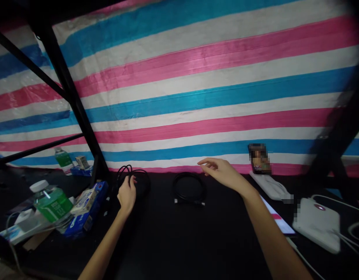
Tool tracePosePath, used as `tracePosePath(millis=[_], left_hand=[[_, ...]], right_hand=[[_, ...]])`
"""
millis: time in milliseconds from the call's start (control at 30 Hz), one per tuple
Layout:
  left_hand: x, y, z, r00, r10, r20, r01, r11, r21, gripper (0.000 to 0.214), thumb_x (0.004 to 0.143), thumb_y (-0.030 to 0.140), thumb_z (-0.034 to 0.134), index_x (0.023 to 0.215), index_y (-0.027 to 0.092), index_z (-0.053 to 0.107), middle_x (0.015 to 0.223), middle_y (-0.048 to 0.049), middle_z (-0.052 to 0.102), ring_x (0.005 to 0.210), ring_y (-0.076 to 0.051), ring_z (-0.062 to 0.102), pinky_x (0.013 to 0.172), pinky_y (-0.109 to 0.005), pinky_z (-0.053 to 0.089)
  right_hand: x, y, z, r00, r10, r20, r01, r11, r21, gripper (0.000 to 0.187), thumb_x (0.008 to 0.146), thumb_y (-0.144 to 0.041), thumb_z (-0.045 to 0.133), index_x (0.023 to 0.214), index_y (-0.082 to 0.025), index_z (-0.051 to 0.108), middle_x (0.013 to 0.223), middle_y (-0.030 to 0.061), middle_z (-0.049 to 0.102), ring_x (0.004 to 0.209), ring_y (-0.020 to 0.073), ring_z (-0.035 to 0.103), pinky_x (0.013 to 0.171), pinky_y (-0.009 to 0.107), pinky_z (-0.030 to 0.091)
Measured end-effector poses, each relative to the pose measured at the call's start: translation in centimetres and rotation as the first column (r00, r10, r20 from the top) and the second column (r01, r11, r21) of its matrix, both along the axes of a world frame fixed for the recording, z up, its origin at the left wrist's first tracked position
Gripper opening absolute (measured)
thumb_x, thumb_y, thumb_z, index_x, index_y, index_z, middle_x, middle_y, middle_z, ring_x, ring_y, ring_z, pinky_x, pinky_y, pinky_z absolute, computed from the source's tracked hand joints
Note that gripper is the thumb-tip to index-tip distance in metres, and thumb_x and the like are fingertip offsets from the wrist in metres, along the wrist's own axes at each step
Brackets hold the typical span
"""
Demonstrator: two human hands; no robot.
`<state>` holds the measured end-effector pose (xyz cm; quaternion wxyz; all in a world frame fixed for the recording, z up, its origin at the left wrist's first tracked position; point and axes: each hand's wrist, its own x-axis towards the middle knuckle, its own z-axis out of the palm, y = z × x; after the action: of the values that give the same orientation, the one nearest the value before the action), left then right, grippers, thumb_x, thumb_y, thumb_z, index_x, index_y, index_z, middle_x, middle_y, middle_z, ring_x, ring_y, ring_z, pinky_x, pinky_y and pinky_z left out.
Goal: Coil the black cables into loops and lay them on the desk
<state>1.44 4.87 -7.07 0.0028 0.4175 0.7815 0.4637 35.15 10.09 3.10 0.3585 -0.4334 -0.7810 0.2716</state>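
Observation:
On the left side of the black table, my left hand [127,194] is closed around a looped black cable [144,174], its coils standing up above the fingers. A second black cable [189,175] lies coiled flat on the table between my hands, its two plug ends pointing toward me. My right hand [220,171] hovers to the upper right of that coil with nothing in it. The fingers reach left, apart from the cable, with the thumb held a little below them.
At left stand a green-liquid bottle [53,202], a blue box [93,212] with a small carton [84,201] on it, and a white power strip [25,229]. At right are a propped phone [259,158], a flat phone [280,221] and a white device [319,223]. Black frame posts [77,105] border striped sheeting.

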Motion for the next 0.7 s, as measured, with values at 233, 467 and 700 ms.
tracePosePath(millis=[233, 467, 700], left_hand=[[-0.3, -2.3, 3.2, 0.997, 0.048, 0.061, -0.064, 0.949, 0.308, 0.036, 0.088, 0.048, 0.033, 0.096, 0.021, 0.055, 0.065, 0.0001, 0.059, 0.05, -0.013, 0.049, 0.055, -0.023, 0.037], [3.2, -5.2, 6.3, 0.984, -0.151, 0.094, 0.089, 0.875, 0.475, 0.039, 0.088, 0.052, 0.03, 0.104, 0.021, 0.049, 0.05, 0.0064, 0.046, 0.036, -0.01, 0.039, 0.039, -0.019, 0.031], [8.7, -8.1, 9.0, 0.922, -0.388, 0.01, 0.373, 0.893, 0.253, 0.041, 0.081, 0.054, 0.042, 0.109, 0.024, 0.051, 0.048, 0.0037, 0.051, 0.035, -0.012, 0.042, 0.037, -0.022, 0.034]], right_hand=[[-0.3, 0.6, -0.9, 0.997, 0.077, -0.022, -0.077, 0.997, -0.024, 0.019, 0.081, -0.028, 0.055, 0.091, -0.017, 0.067, 0.08, 0.0076, 0.07, 0.071, 0.0178, 0.064, 0.066, 0.029, 0.049], [-3.9, -0.7, -3.0, 0.979, 0.203, -0.025, -0.204, 0.972, -0.119, 0.035, 0.086, -0.047, 0.05, 0.092, -0.018, 0.068, 0.089, 0.0093, 0.069, 0.073, 0.0175, 0.064, 0.065, 0.028, 0.048], [-9.3, -4.2, -3.8, 0.819, 0.373, -0.436, -0.56, 0.686, -0.464, 0.075, 0.083, -0.071, 0.028, 0.129, -0.015, 0.049, 0.114, 0.0166, 0.061, 0.087, 0.0188, 0.064, 0.066, 0.028, 0.051]])
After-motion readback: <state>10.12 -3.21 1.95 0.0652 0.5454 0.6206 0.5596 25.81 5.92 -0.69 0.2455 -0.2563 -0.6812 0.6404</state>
